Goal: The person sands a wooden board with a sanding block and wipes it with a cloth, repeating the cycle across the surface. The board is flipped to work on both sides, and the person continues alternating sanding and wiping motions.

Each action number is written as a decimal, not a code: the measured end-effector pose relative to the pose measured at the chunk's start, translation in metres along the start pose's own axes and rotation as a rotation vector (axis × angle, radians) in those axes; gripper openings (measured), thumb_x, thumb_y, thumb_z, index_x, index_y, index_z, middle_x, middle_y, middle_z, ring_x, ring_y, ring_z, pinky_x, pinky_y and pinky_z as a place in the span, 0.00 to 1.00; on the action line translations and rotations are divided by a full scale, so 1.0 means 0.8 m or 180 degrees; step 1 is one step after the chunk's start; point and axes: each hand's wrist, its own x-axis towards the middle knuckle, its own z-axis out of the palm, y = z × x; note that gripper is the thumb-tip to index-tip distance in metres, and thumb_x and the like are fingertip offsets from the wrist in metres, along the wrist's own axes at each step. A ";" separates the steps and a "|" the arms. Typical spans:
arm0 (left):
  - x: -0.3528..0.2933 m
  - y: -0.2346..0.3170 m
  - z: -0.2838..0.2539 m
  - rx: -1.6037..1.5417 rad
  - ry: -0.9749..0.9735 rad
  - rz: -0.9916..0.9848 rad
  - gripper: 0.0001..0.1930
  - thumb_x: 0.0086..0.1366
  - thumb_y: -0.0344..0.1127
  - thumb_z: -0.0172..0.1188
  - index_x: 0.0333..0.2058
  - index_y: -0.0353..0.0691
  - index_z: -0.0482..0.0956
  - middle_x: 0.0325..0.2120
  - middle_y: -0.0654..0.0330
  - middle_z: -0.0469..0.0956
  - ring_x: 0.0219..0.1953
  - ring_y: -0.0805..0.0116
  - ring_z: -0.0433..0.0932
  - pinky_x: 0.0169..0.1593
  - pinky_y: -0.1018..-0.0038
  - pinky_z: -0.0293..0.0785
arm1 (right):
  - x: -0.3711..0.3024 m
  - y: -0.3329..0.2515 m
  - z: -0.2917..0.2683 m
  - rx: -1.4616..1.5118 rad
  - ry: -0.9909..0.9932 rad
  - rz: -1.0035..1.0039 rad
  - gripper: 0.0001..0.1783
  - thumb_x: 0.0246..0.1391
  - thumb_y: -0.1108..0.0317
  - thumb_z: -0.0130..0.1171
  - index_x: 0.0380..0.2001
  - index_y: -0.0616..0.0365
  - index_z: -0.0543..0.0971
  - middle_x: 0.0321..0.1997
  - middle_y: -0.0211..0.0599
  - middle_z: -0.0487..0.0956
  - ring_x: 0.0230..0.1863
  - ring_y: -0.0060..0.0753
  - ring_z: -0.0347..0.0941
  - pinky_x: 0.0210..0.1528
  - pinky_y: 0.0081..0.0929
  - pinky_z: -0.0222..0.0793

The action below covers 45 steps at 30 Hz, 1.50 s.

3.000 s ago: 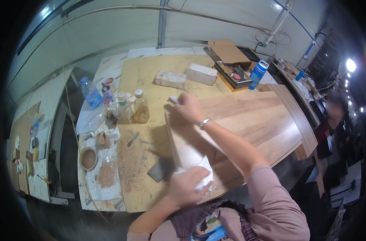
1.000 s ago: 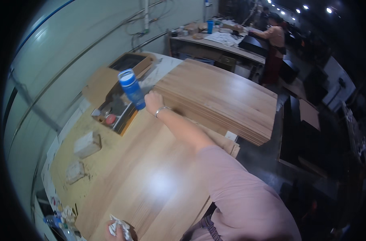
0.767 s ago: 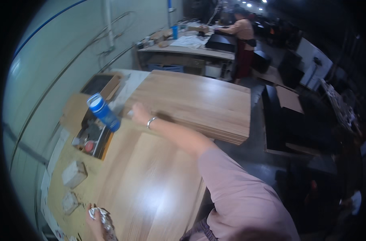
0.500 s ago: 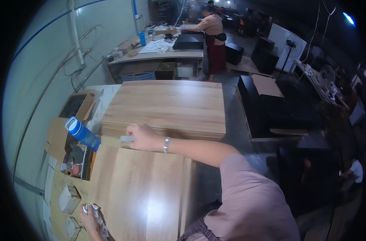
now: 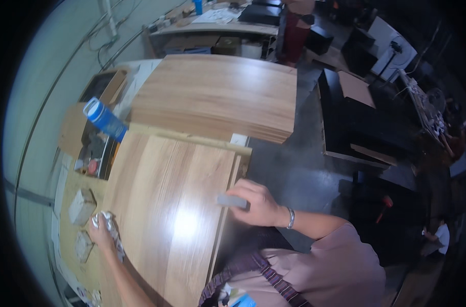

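Note:
A wood-grain panel (image 5: pixel 164 174) lies in front of me on a yellowish work surface. At its left edge my left hand (image 5: pixel 101 236) is closed on a crumpled white cloth (image 5: pixel 110 225). My right hand (image 5: pixel 261 204) grips a small grey rectangular block (image 5: pixel 231 201) at the panel's right edge. Whether the block touches the panel there, I cannot tell. Just beyond lies a stack of similar panels (image 5: pixel 217 92), with a small white piece (image 5: pixel 238 139) by its near edge.
Two pale worn blocks (image 5: pixel 82 207) sit left of my left hand. A blue bottle (image 5: pixel 106 122) leans by an open box of odds and ends (image 5: pixel 93 148). On the right are black panels (image 5: pixel 340 123) and a red-headed tool (image 5: pixel 384 209). A person (image 5: pixel 297 30) stands at the far bench.
My right hand has moved with the grey block from the panel's far left corner to its right edge. My left hand stays on the cloth. The view has tilted downward.

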 end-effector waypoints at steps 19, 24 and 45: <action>-0.058 0.024 -0.014 0.0236 0.0510 0.0509 0.15 0.70 0.41 0.58 0.46 0.35 0.78 0.32 0.51 0.82 0.34 0.61 0.80 0.40 0.67 0.74 | 0.074 0.082 -0.020 -0.0764 0.0622 0.0110 0.11 0.43 0.76 0.64 0.34 0.60 0.79 0.33 0.42 0.76 0.35 0.48 0.75 0.36 0.36 0.72; -0.134 -0.002 -0.086 0.0270 0.0495 0.0350 0.14 0.70 0.39 0.57 0.46 0.32 0.78 0.35 0.52 0.81 0.37 0.64 0.79 0.44 0.69 0.74 | -0.015 0.003 0.042 -0.0471 0.0251 -0.0069 0.11 0.42 0.76 0.64 0.33 0.61 0.77 0.32 0.43 0.75 0.34 0.49 0.74 0.36 0.39 0.71; -0.556 -0.219 -0.438 -0.1303 0.1596 -0.0327 0.13 0.70 0.32 0.56 0.48 0.30 0.77 0.44 0.54 0.80 0.46 0.69 0.77 0.53 0.73 0.72 | -0.387 -0.474 0.368 0.1455 -0.2222 -0.2090 0.13 0.38 0.73 0.63 0.30 0.61 0.72 0.30 0.41 0.70 0.36 0.45 0.72 0.36 0.37 0.72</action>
